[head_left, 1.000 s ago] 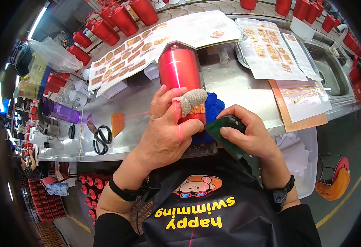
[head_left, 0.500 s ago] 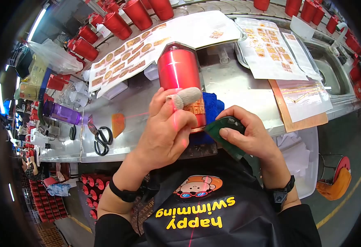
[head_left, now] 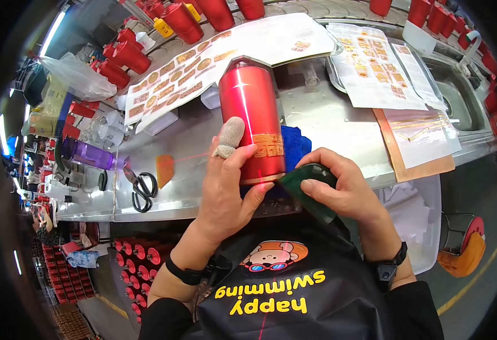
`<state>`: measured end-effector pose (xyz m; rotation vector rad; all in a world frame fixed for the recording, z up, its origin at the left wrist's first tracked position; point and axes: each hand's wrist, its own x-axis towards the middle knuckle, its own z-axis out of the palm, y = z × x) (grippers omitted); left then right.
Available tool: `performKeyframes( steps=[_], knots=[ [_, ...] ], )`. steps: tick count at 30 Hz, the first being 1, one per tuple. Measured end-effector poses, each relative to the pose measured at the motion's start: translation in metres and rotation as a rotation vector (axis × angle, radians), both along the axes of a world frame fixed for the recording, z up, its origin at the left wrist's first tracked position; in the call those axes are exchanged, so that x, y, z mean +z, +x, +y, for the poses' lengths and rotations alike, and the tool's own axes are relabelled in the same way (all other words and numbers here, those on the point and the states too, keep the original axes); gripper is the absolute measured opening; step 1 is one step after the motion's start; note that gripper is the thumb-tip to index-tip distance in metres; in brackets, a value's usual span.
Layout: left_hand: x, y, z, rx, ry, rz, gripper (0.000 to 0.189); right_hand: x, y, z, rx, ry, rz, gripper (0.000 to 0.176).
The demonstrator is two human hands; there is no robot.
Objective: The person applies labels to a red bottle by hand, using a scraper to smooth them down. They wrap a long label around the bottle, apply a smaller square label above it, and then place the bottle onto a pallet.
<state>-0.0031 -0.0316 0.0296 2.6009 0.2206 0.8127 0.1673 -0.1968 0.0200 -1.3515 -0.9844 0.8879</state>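
A shiny red cylinder lies on its holder, with a gold patterned decal near its lower end. My left hand rests against the cylinder's left side and lower rim, its fingers apart, one finger wearing a cloth cover. My right hand grips a dark green scraper, whose tip is at the cylinder's lower right edge. Behind the scraper lies a blue cloth.
Decal sheets lie at the back left, more sheets at the right. Black-handled scissors, an amber scraper and a purple bottle are on the left. A sink is far right.
My left hand has moved off the decal to the cylinder's left and lower edge, and its fingers have spread. The decal shows more fully. Red containers at the back have shifted right.
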Motion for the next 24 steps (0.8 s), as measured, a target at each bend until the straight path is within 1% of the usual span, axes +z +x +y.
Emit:
performKeyframes(
  steps=[1,4,7,10,16,24],
  knots=[
    [-0.004,-0.003,0.0,0.001,-0.056,-0.02,0.059,0.001,0.0,0.0,0.009,-0.013,0.011,0.024],
    [-0.018,-0.017,-0.007,0.067,-0.453,-0.006,0.059,0.004,-0.001,-0.001,0.034,-0.035,0.042,0.026],
    [-0.021,-0.012,-0.01,0.033,-0.426,-0.114,0.059,0.006,-0.002,0.0,0.035,-0.031,0.072,0.027],
    [-0.013,-0.01,-0.014,0.017,-0.37,-0.016,0.064,0.004,-0.005,-0.001,0.019,-0.013,0.081,0.027],
    [-0.017,-0.003,-0.024,-0.025,-0.599,-0.127,0.062,-0.002,-0.008,-0.001,-0.002,0.022,0.038,0.025],
    [-0.018,0.001,-0.03,-0.018,-0.705,-0.181,0.06,-0.002,-0.013,-0.001,0.005,0.017,0.072,0.025]
  ],
)
